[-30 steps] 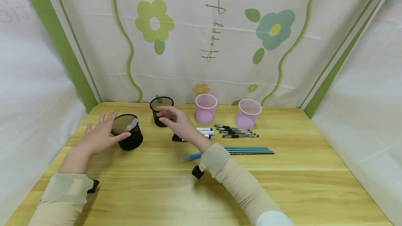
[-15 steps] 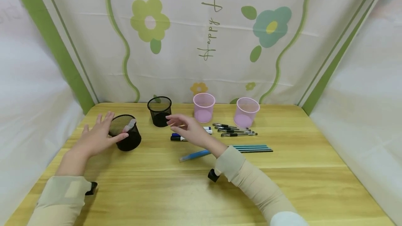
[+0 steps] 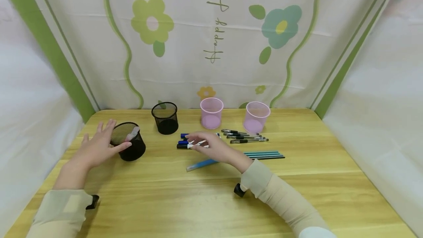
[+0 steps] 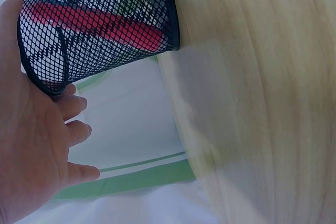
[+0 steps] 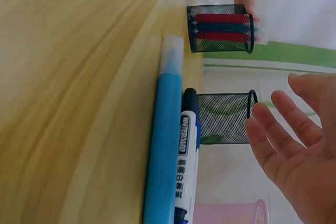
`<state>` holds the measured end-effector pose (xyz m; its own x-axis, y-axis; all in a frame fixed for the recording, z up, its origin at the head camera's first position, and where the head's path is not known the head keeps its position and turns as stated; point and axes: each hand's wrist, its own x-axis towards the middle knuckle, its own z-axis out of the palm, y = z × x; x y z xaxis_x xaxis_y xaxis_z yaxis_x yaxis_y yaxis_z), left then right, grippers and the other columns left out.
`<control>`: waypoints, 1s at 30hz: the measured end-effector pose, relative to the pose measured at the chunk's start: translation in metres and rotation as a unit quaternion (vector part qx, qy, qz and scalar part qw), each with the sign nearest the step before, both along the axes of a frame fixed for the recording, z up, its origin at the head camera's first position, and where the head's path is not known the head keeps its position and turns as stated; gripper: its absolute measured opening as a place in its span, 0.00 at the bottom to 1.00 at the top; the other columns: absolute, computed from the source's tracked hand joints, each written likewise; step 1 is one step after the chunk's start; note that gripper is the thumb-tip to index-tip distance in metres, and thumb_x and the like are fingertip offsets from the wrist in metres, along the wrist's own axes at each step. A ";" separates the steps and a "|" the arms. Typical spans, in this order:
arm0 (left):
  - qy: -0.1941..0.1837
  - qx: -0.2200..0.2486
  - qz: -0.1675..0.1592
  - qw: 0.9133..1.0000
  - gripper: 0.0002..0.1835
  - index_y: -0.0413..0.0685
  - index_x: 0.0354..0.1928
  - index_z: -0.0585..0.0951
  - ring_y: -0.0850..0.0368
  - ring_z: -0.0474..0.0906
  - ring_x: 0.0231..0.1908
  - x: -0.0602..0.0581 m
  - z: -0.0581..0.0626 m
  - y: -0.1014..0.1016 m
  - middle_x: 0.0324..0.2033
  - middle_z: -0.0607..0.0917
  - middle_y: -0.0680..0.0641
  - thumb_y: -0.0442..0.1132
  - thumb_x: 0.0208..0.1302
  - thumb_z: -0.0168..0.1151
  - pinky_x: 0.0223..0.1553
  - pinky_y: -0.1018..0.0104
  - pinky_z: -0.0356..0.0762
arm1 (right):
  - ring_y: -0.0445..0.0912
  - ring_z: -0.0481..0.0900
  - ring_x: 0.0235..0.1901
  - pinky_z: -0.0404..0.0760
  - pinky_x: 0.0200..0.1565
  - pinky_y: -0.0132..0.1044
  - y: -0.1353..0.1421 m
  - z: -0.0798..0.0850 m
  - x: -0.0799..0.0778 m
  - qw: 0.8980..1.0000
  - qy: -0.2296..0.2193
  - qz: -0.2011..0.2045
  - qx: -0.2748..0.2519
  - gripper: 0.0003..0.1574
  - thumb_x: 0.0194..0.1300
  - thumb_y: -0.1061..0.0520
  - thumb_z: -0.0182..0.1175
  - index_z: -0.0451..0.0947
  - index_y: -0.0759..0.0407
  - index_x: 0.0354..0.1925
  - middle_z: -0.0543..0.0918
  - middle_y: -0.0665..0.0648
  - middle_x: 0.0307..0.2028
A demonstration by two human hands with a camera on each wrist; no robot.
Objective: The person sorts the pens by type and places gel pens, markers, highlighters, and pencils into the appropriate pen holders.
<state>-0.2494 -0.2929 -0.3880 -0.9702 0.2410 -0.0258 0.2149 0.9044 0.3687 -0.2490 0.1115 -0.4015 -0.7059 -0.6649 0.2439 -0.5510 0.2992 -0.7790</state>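
Observation:
My left hand (image 3: 96,146) rests at the rim of a black mesh pen holder (image 3: 133,151), fingers spread along its far side and thumb across the near rim. Red and blue pens with clear caps stand inside it, as the right wrist view shows; one red pen (image 4: 94,23) appears through the mesh in the left wrist view. Nothing is held in my right hand (image 3: 218,148), which hovers with slightly bent fingers above white whiteboard markers (image 5: 185,166) with blue and black caps. A thick blue pen (image 5: 165,129) with a clear cap lies just in front of them.
A second black mesh holder (image 3: 166,118) and two pink holders, one central (image 3: 211,115) and one to the right (image 3: 256,118), stand along the back edge. Several black gel pens (image 3: 246,137) lie before them. Teal pencils (image 3: 264,154) lie farther forward. A flowered cloth (image 3: 185,58) closes the back.
My right hand has moved right and toward me, from beside the rear black holder to over the whiteboard markers. The left hand has stayed at its pen holder. The head view has shifted slightly.

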 end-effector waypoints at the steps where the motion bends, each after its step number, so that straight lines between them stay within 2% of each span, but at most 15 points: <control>1: 0.000 0.001 0.000 1.000 0.60 0.38 0.81 0.33 0.27 0.23 0.75 0.001 0.000 -0.001 0.79 0.34 0.31 0.69 0.71 0.55 0.60 0.17 0.22 | 0.53 0.81 0.57 0.80 0.57 0.42 0.002 -0.001 0.001 1.000 0.001 -0.001 0.005 0.24 0.77 0.61 0.58 0.74 0.63 0.68 0.82 0.64 0.59; 6: 0.002 0.001 0.005 1.000 0.60 0.38 0.81 0.32 0.27 0.22 0.74 0.006 0.000 -0.005 0.79 0.34 0.31 0.68 0.71 0.55 0.59 0.16 0.22 | 0.54 0.82 0.55 0.81 0.55 0.40 0.009 -0.004 0.003 0.999 0.022 0.012 0.033 0.24 0.74 0.65 0.60 0.75 0.67 0.66 0.82 0.64 0.59; 11: 0.003 0.004 0.009 1.000 0.60 0.38 0.81 0.33 0.26 0.22 0.74 0.009 0.000 -0.007 0.78 0.33 0.30 0.68 0.71 0.55 0.59 0.16 0.22 | 0.51 0.82 0.56 0.82 0.55 0.40 0.015 -0.007 0.005 0.995 0.055 0.021 0.086 0.24 0.73 0.65 0.61 0.76 0.64 0.65 0.83 0.61 0.57; 14: 0.002 0.006 0.007 1.000 0.60 0.38 0.81 0.33 0.26 0.22 0.74 0.010 0.000 -0.006 0.78 0.33 0.29 0.68 0.71 0.55 0.58 0.16 0.21 | 0.48 0.81 0.58 0.80 0.57 0.41 0.020 -0.008 0.008 0.988 0.068 0.020 0.135 0.25 0.73 0.63 0.63 0.77 0.60 0.66 0.84 0.57 0.57; 20: 0.003 0.009 0.004 1.000 0.59 0.38 0.81 0.33 0.26 0.22 0.74 0.010 0.000 -0.005 0.78 0.33 0.29 0.67 0.72 0.55 0.58 0.17 0.20 | 0.45 0.78 0.61 0.76 0.62 0.38 0.024 -0.009 0.013 0.967 0.105 0.027 0.230 0.27 0.71 0.58 0.66 0.77 0.53 0.67 0.83 0.51 0.60; 24: 0.008 0.004 0.001 1.000 0.60 0.38 0.81 0.33 0.26 0.22 0.74 0.007 -0.002 -0.003 0.78 0.34 0.29 0.68 0.71 0.55 0.58 0.16 0.21 | 0.44 0.79 0.60 0.76 0.61 0.37 0.026 -0.012 0.015 0.958 0.120 0.027 0.258 0.29 0.70 0.59 0.67 0.78 0.51 0.67 0.81 0.51 0.61; 30: 0.012 0.001 -0.004 1.000 0.60 0.38 0.81 0.33 0.26 0.22 0.74 0.002 -0.003 0.000 0.78 0.33 0.30 0.68 0.71 0.56 0.58 0.16 0.22 | 0.44 0.79 0.56 0.77 0.59 0.37 0.028 -0.012 0.016 0.952 0.127 0.020 0.279 0.31 0.66 0.63 0.68 0.79 0.50 0.66 0.82 0.51 0.58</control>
